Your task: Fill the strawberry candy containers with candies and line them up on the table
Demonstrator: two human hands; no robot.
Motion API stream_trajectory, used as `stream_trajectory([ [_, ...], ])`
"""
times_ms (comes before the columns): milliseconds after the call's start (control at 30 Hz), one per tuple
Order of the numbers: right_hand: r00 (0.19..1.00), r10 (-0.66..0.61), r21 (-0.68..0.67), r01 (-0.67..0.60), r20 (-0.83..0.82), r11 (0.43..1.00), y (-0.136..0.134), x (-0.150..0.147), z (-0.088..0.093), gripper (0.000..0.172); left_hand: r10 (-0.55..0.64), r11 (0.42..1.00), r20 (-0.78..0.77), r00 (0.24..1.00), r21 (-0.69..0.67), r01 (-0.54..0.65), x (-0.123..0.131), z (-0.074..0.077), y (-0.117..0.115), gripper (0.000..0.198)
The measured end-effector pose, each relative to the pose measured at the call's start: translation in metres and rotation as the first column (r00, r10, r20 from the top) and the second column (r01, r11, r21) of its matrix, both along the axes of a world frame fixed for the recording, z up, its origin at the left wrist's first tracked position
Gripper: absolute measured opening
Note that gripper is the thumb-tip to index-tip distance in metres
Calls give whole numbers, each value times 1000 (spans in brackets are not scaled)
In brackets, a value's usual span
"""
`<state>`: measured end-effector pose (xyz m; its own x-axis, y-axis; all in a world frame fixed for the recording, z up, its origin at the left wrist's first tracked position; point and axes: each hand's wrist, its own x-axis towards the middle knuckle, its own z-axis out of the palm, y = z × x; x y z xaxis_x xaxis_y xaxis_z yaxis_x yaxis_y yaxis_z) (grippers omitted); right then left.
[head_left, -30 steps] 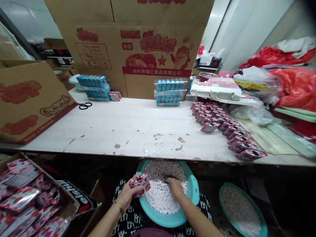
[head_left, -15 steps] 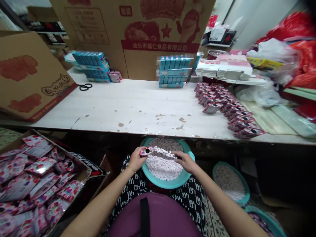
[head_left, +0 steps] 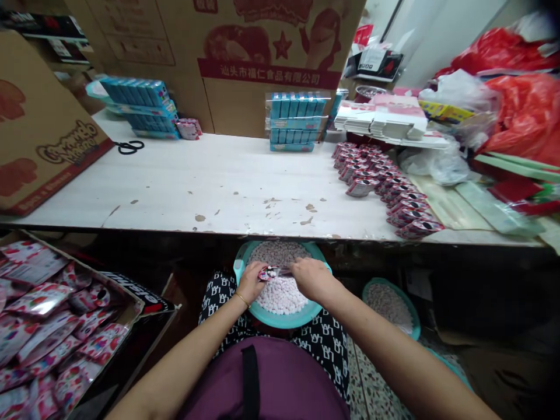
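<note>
A teal basin [head_left: 289, 319] of white and brownish candies rests on my lap under the table edge. My left hand [head_left: 251, 281] is closed on a small red-and-pink candy container [head_left: 265, 272] held over the basin. My right hand [head_left: 310, 277] is closed just to its right, fingers pinched on a thin scoop-like piece that meets the container's opening; what exactly it is I cannot make out. A row of filled containers [head_left: 385, 189] of the same kind lies on the white table [head_left: 210, 186] at the right.
A cardboard box of flat pink packets [head_left: 48, 326] sits at my lower left. A second teal basin [head_left: 391, 303] is on the floor right. Blue box stacks [head_left: 293, 122], scissors [head_left: 129, 146], large cartons [head_left: 262, 46] and red bags [head_left: 520, 111] line the table.
My right hand left the candies in the basin, lifted a line of them toward the container and closed in beside my left hand. The view tilted down and back.
</note>
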<state>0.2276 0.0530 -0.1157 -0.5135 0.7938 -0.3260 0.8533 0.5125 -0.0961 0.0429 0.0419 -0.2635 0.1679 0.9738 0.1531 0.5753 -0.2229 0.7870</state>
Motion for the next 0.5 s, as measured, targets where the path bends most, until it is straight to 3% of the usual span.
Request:
stream_trajectory([
  [100, 999, -18, 74, 15, 34, 997, 6, 29, -17, 25, 30, 999, 78, 996, -28, -28, -11, -1, 0, 37],
  [233, 971, -239, -104, 237, -5, 966, 12, 51, -83, 33, 107, 994, 156, 982, -49, -100, -32, 2, -4, 37],
  [367, 940, -322, -270, 282, -116, 920, 13, 13, -158, 38, 236, 971, 198, 952, -94, -221, -51, 4, -11, 34],
  [433, 916, -345, -322, 270, -206, 908, 12, -9, -179, 39, 292, 955, 203, 935, -124, -271, -59, 6, -15, 33],
  [500, 885, -364, -362, 250, -291, 898, 11, -18, -186, 39, 325, 942, 205, 923, -150, -299, -67, 8, -19, 34],
])
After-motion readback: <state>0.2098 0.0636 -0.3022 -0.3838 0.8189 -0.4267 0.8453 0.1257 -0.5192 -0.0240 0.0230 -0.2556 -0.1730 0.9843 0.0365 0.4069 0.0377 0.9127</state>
